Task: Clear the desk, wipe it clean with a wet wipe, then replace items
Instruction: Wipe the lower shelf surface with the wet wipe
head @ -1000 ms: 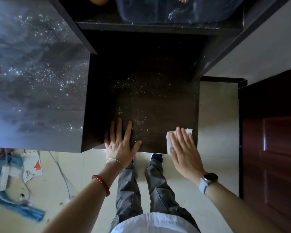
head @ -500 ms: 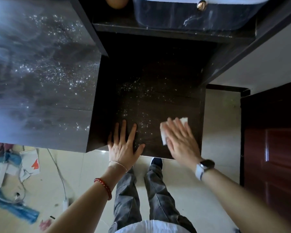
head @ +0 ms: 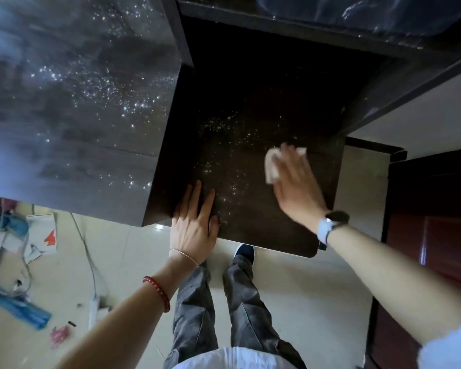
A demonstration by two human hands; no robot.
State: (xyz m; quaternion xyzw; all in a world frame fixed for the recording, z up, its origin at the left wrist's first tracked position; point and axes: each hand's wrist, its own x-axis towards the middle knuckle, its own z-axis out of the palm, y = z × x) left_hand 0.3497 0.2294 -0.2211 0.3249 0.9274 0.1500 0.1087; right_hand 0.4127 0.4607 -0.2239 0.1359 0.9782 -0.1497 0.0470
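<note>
A dark brown desk surface (head: 250,102) lies below me, speckled with shiny wet droplets. My right hand (head: 296,185) presses flat on a white wet wipe (head: 270,166), which shows past the fingers on the right half of the surface. My left hand (head: 194,225) rests flat on the desk's near edge with the fingers close together and holds nothing. A watch sits on the right wrist and bracelets on the left arm.
A higher glossy dark top (head: 72,102), also speckled, stands to the left. Boxes, papers and cables (head: 19,251) lie on the tiled floor at the left. A dark red door (head: 434,235) is on the right. A shelf edge (head: 304,25) runs along the back.
My right hand has slid the wet wipe away from the near edge, further onto the surface. The left hand's fingers have drawn together. The camera has shifted closer.
</note>
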